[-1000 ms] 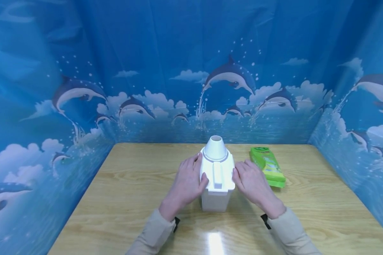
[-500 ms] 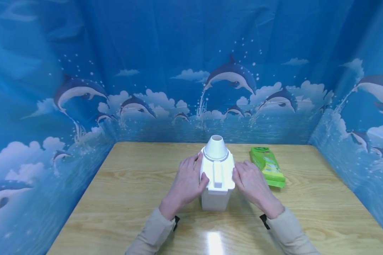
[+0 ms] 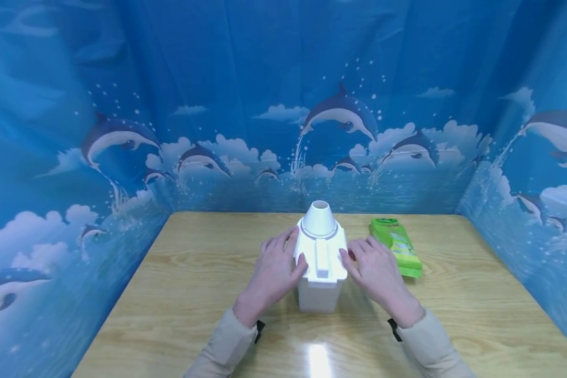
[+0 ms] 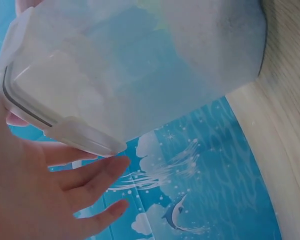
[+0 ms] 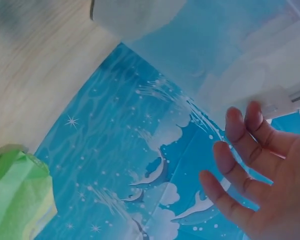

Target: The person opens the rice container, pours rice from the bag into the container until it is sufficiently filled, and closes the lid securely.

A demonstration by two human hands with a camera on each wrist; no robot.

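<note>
A translucent storage container [image 3: 318, 298] stands upright on the table, pale contents showing low inside it. Its white lid [image 3: 307, 268] carries a cone-shaped spout [image 3: 319, 220] and a raised bar. My left hand [image 3: 275, 268] is at the lid's left edge, thumb over the top; in the left wrist view its extended fingers [image 4: 97, 177] lie by a side latch [image 4: 85, 136]. My right hand [image 3: 375, 270] is at the right edge, thumb on the rim. In the right wrist view its loosely bent fingers [image 5: 240, 132] are beside the other latch [image 5: 262, 102].
To the right of the container, a green packet [image 3: 397, 248] lies on the wooden table [image 3: 208, 252]. A blue curtain [image 3: 245, 105] with printed dolphins surrounds the back and both sides. A bright reflection shows near the table's front.
Both hands have shifted slightly to the left at the lid, and the right thumb now reaches a little further over its edge. The container and green packet stay in place.
</note>
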